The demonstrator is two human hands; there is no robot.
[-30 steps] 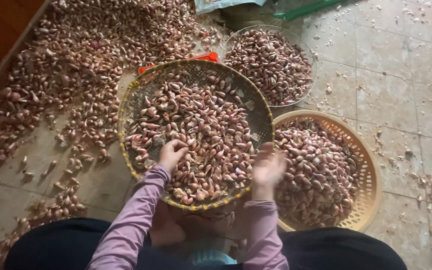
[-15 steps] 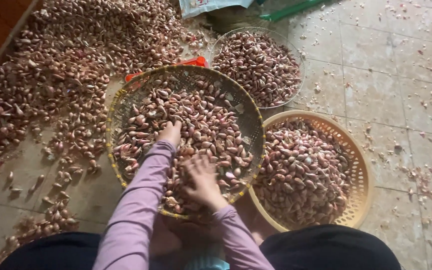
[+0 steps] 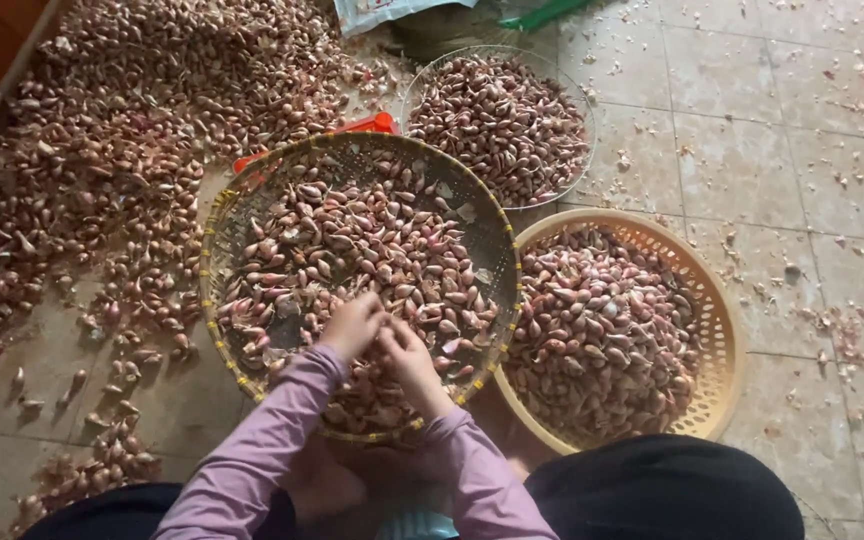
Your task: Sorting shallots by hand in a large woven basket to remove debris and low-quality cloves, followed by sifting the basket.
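A round woven sieve tray [image 3: 252, 200] full of pinkish garlic cloves [image 3: 352, 250] sits in front of me on the floor. Both my hands meet over its near half. My left hand [image 3: 350, 325] is curled, fingers bunched on cloves. My right hand [image 3: 407, 350] is touching it, fingers also closed among the cloves. Whether either hand pinches one single clove is too small to tell. Purple sleeves cover both arms.
A tan plastic basket [image 3: 722, 330] of cloves stands to the right, a wire mesh bowl [image 3: 572, 90] of cloves behind it. A large loose heap of garlic [image 3: 102, 130] covers the tiled floor at left. Papery skins [image 3: 852, 330] litter the right tiles.
My hands were apart at the tray's near rim a second ago. They moved inward over the cloves and now touch each other near the tray's middle front.
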